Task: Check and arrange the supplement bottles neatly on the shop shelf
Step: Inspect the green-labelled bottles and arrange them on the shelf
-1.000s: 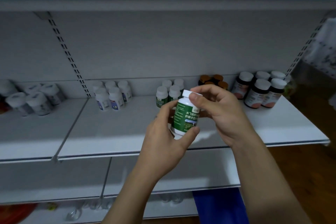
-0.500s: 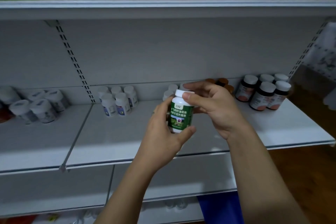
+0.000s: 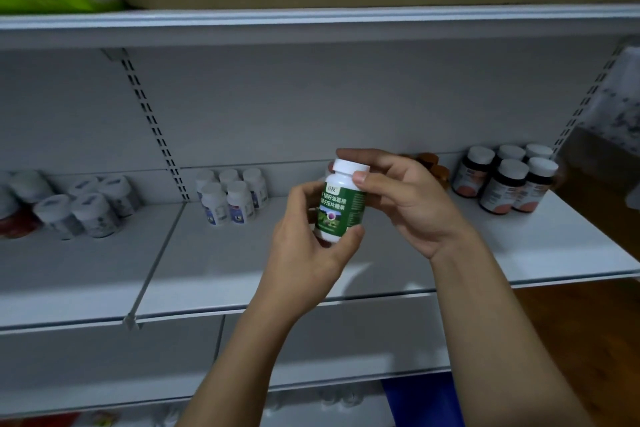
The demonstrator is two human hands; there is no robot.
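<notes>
From the head camera, the green-labelled bottle [image 3: 341, 204] is showing only its opaque wall and closed white cap, so its contents are hidden. It is being held above the shelf [image 3: 242, 270] between both hands. The left hand [image 3: 304, 253] is gripping its lower body, and the right hand [image 3: 408, 198] is pinching just under the cap. Its long axis is running nearly upright, cap up and leaning slightly right. White bottles [image 3: 230, 198] and dark bottles [image 3: 505, 180] are standing at the back of the shelf.

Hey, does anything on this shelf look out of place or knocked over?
Nothing stands out. The bottle groups on the shelf stand in neat clusters, none toppled, with no spills. Only the green bottle is off it, held by the left hand and right hand.
</notes>
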